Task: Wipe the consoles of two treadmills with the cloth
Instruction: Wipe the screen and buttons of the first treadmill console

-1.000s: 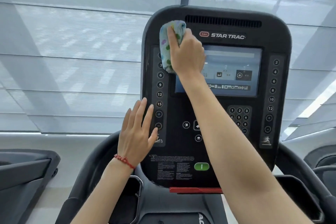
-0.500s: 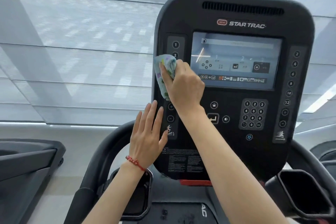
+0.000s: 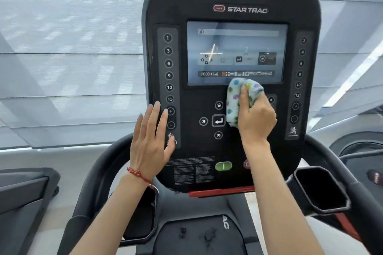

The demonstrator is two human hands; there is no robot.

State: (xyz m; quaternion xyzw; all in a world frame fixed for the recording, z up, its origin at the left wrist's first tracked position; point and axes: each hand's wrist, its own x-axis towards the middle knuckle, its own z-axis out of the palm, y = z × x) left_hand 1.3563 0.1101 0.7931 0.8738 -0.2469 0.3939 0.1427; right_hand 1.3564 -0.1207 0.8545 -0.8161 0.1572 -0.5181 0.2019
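Note:
A black Star Trac treadmill console [image 3: 186, 10] stands straight ahead, with a lit screen [image 3: 236, 51] and button strips down both sides. My right hand [image 3: 256, 118] grips a bunched white cloth with coloured dots [image 3: 234, 99] and presses it against the console just below the screen, covering most of the number keypad. My left hand [image 3: 150, 141] lies flat with straight fingers against the console's lower left edge, beside the plus and minus buttons. A red bead bracelet circles that wrist.
Curved black handrails [image 3: 97, 174] flank the console, with cup holders at the lower left [image 3: 143, 223] and lower right [image 3: 319, 190]. Part of another treadmill [image 3: 22, 194] shows at the far left. Grey window blinds [image 3: 72, 47] fill the background.
My right hand has carried the cloth from the console's upper left, down its left button strip, then right to just under the screen. My left hand stayed on the lower left edge.

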